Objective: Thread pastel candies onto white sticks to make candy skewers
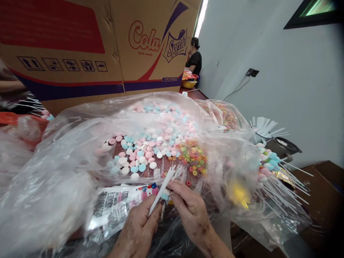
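White plastic sticks (161,191) stand in a slanted bunch in my left hand (141,222), gripped between thumb and fingers. My right hand (191,211) is close beside them, its thumb and fingertips pinched together; what is between them is hidden. Blue and white candy pieces (166,193) show between the two hands. Behind the sticks, pink, white and blue round candies (145,154) spill from a large clear plastic bag (88,125). Small coloured ring candies (192,157) lie to their right. Printed wrappers (115,206) lie flat beyond my left hand.
A large cardboard box (88,46) stands at the back. Candy-topped sticks (268,168) bunch at the right, near a dark jug (283,147) and more white sticks (264,127). Another person (195,59) is in the background. A red basin (24,120) stands at the left.
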### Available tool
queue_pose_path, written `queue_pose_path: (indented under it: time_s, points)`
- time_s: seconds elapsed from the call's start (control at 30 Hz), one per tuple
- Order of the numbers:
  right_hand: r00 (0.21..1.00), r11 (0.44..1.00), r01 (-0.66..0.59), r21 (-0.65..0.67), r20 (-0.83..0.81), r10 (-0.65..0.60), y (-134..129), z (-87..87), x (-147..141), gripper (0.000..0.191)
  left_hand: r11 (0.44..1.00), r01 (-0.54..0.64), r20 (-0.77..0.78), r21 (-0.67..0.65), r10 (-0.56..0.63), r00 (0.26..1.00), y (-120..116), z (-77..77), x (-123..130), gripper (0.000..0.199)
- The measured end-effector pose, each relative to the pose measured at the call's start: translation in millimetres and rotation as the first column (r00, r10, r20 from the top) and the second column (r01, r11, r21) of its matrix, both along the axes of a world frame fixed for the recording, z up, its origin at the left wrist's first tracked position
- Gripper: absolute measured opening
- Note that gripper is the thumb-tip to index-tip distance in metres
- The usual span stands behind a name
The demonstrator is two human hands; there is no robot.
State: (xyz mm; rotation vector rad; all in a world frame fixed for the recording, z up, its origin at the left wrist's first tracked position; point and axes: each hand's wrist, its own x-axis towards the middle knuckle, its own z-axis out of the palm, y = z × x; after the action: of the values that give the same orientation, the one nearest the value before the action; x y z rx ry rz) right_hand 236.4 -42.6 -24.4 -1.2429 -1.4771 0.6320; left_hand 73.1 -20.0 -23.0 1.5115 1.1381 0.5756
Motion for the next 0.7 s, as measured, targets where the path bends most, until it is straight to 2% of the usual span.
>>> queue_pose_path:
  time_s: [0.1,0.17,0.23,0.3,0.37,0.5,0.6,0.7]
  points:
    - [0.999,1.000,0.029,-0.013,0.022,-0.028,-4,0.8,6,0.032,0.998,-0.058,0.045,-0.008,0.059,0.997,0,-3.8,-2,0.030]
    - [0.988,0.987,0.152,-0.046,-0.018,-0.153,-4,2.3,20,0.031,0.994,-0.105,0.095,-0.021,0.107,0.990,0,-4.2,-5,0.030]
    - [0.951,0.950,0.305,-0.066,-0.028,-0.308,-3,4.2,39,0.027,0.990,-0.142,0.154,-0.025,0.144,0.977,2,-4.5,-8,0.032]
    - [0.921,0.919,0.387,-0.071,0.075,-0.382,-2,5.5,56,0.020,0.985,-0.169,0.209,-0.025,0.171,0.963,3,-5.5,-11,0.035]
    - [0.901,0.922,0.380,-0.069,0.252,-0.352,-2,5.1,68,0.016,0.973,-0.229,0.249,-0.037,0.231,0.940,4,-6.8,-13,0.032]
    - [0.819,0.962,0.264,-0.067,0.543,-0.187,-1,-2.5,74,0.021,0.928,-0.354,0.293,-0.115,0.373,0.881,4,-3.6,-17,0.026]
    - [0.727,0.976,0.198,-0.087,0.681,-0.087,3,-9.2,72,0.025,0.927,-0.340,0.284,-0.156,0.372,0.884,5,4.0,-21,0.030]
    - [0.664,0.980,0.168,-0.105,0.747,-0.033,7,-13.3,71,0.027,0.929,-0.311,0.307,-0.200,0.361,0.881,7,6.4,-25,0.028]
